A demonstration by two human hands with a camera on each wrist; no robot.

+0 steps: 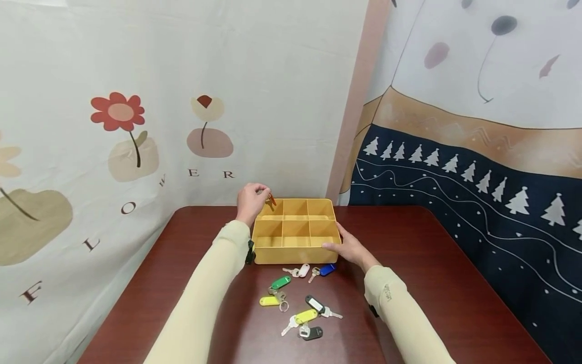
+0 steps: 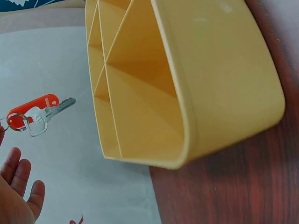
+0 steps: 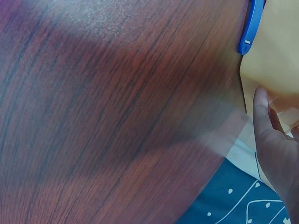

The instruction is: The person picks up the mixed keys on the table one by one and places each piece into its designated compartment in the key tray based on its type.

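Observation:
In the head view my left hand is raised over the back-left compartment of a yellow divided box. Its fingertips pinch the ring of a key with a red tag. The left wrist view shows that key hanging clear of the box wall, with the other fingers loosely bent below; the pinching fingertips are mostly cut off there. At the box's front right corner, my right hand grips it, thumb against the front wall and fingers along the side. The compartments look bare inside.
Several tagged keys lie on the brown table before the box: a white tag, a blue tag, a green tag, yellow tags and black tags. A printed curtain hangs behind the table.

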